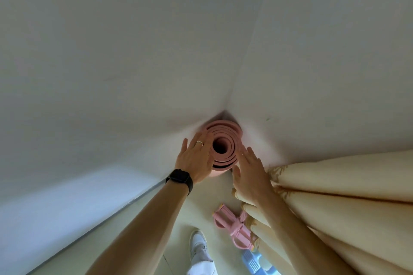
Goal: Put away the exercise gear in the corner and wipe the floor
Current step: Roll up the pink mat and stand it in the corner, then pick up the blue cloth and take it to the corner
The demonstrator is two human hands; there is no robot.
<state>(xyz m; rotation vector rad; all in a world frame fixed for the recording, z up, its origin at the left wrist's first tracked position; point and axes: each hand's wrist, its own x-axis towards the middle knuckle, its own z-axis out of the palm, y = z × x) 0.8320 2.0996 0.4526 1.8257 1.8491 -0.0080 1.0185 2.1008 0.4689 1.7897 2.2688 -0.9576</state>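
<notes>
rolled mat [224, 148] upright in corner [226, 105], between the fingers. left hand [196, 159]: straight fingers pressed flat on it. right hand [251, 173]: fingers straight, just beside it, holding nothing.

Soft pink on the rolled yoga mat [225, 133], near-black in its hollow core and in a thin seam between the outer coils. Plain off-white on the walls [134, 51], shading to bluish white low on the left. Pale creamy yellow for the floor [196, 207]. Cream for the curtain [346, 181], with golden-brown ornamental stitching along its hem. Similar pink on the pedal resistance band [232, 227], ribbed light blue on the plastic piece [254, 263] beside it. Black for the smartwatch [180, 177], silver for the ring [200, 143], white for the sneaker [197, 245].
</notes>
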